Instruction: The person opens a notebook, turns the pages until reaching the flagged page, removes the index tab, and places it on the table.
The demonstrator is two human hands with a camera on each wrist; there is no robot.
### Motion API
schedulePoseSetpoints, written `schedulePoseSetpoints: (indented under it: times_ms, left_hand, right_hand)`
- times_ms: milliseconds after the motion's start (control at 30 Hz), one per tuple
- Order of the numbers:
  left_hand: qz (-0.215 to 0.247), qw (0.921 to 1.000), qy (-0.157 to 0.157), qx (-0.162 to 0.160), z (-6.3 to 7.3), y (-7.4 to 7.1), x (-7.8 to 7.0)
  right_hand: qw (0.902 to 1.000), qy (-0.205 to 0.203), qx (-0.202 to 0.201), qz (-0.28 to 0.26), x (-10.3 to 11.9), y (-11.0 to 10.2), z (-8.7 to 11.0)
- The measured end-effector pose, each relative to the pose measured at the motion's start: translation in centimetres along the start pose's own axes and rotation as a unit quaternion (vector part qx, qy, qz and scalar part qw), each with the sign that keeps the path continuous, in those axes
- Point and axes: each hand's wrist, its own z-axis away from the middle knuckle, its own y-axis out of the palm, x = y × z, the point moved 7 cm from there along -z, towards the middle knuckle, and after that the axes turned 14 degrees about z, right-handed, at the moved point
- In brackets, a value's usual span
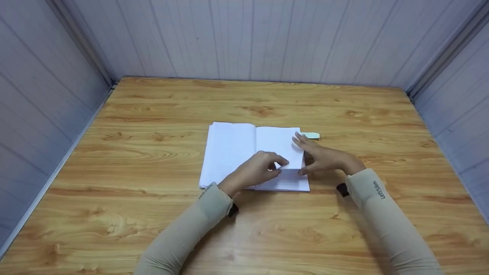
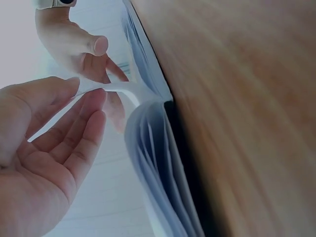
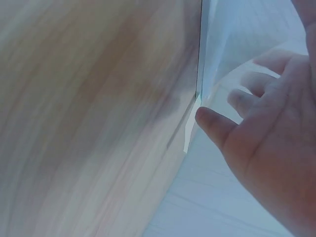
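Note:
An open white notebook [image 1: 233,149] lies in the middle of the wooden table [image 1: 153,114]. My left hand [image 1: 280,164] pinches the lower edge of a right-hand page [image 1: 280,143] between thumb and fingers and lifts it into a curl. The left wrist view shows that page [image 2: 123,89] arching up from the notebook's stacked leaves [image 2: 153,163], held by the left hand [image 2: 84,94]. My right hand [image 1: 301,154] rests at the page's right edge, fingers straight. In the right wrist view its thumb [image 3: 210,123] touches the paper edge and the fingers show hazily through the sheet.
A small pale eraser-like block [image 1: 311,135] lies on the table just right of the notebook's top corner. Grey panelled walls close in the table at the back [image 1: 244,38] and on both sides. Bare wood surrounds the notebook.

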Motion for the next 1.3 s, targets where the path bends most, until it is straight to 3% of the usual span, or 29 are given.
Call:
schedulePoseSetpoints:
  times_ms: [167, 300, 467, 700, 1000, 1300]
  left_hand:
    - [0.022, 0.9996, 0.004, -0.019, 0.1, -0.5, -0.3]
    - [0.029, 0.9978, 0.024, -0.055, 0.2, -1.5, -0.8]
    - [0.044, 0.9918, 0.046, -0.111, 0.8, -3.3, -1.3]
    - [0.062, 0.9813, 0.060, -0.172, 2.4, -6.4, -1.2]
    - [0.053, 0.9739, 0.036, -0.218, 4.6, -9.3, 0.0]
    - [0.039, 0.9749, 0.003, -0.219, 6.4, -10.5, 1.9]
  right_hand:
    - [0.9993, 0.027, -0.009, -0.022, -0.8, -0.2, 0.2]
    - [0.9981, 0.038, -0.037, -0.030, -1.3, -0.7, 0.2]
    - [0.9968, 0.047, -0.053, -0.037, -1.6, -1.0, 0.2]
    - [0.9983, 0.034, -0.035, -0.030, -1.4, -0.3, 0.1]
    - [0.9997, 0.017, 0.000, -0.019, -0.8, 0.8, -0.2]
    - [0.9989, 0.008, 0.044, -0.016, -0.3, 2.0, 0.0]
